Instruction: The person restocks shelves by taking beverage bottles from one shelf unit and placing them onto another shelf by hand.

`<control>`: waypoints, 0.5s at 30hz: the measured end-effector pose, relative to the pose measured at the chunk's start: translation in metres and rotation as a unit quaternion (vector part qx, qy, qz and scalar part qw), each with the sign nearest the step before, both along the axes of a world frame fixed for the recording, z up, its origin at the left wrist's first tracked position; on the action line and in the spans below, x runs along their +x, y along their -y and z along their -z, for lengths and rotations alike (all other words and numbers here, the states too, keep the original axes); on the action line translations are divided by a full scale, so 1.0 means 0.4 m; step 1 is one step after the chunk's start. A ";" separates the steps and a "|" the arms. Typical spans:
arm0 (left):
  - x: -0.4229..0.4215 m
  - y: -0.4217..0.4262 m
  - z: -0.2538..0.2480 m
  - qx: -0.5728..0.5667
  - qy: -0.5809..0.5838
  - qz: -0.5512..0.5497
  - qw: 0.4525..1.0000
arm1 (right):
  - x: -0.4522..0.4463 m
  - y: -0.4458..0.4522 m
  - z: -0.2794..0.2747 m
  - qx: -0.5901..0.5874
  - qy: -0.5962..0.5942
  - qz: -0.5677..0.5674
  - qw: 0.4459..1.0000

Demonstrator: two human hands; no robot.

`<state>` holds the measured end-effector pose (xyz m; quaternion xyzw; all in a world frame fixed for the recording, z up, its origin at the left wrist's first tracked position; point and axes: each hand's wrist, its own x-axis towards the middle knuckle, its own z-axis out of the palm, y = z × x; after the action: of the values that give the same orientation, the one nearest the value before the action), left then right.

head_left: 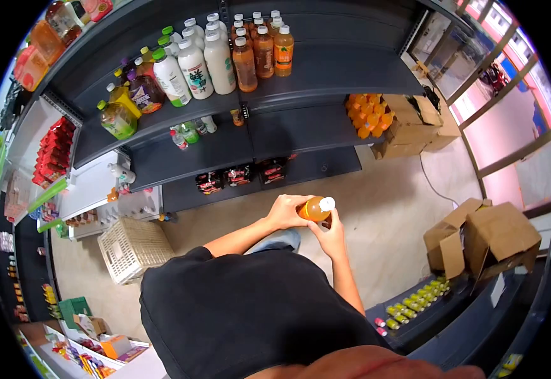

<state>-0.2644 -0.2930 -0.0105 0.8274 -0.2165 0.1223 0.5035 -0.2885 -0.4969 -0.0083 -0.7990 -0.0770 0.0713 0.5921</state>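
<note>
An orange drink bottle (314, 210) with a white cap is held in front of my body, tilted so its cap points right. My left hand (285, 211) wraps around the bottle's lower side. On the other side, the fingers of my right hand (330, 235) press against it near the cap. Ahead on the dark shelf (338, 72) stand rows of bottles: white bottles (195, 69), and right of them orange-brown bottles (245, 64) with white caps. The orange bottle (284, 52) at the end of that row has an orange label.
A white plastic basket (130, 249) sits on the floor at left. Cardboard boxes (501, 234) stand at right, near a low shelf of yellow-green cans (414, 300). More cartons (408, 126) stand beside the shelf end, next to orange bottles (369, 115). A cable (428, 177) lies on the floor.
</note>
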 end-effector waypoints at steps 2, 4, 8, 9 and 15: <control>0.099 -0.005 0.001 0.003 0.004 -0.019 1.000 | 0.100 -0.018 -0.028 -0.019 0.002 0.001 1.000; 0.188 0.002 0.005 0.001 0.036 -0.036 0.999 | 0.198 -0.019 -0.028 0.014 -0.006 0.013 1.000; 0.371 0.004 -0.034 -0.041 0.050 -0.052 0.997 | 0.404 -0.020 -0.079 -0.010 0.070 0.005 0.997; 0.418 -0.001 -0.048 -0.037 0.047 -0.043 0.997 | 0.447 -0.027 -0.088 -0.007 0.089 0.015 0.996; 0.731 -0.038 -0.176 -0.059 0.050 -0.007 0.997 | 0.732 -0.064 -0.180 -0.023 0.179 0.068 0.981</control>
<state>0.0281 -0.2779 0.0598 0.7908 -0.2274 0.1795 0.5392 0.0042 -0.4712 0.0638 -0.8156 -0.1253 -0.1117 0.5538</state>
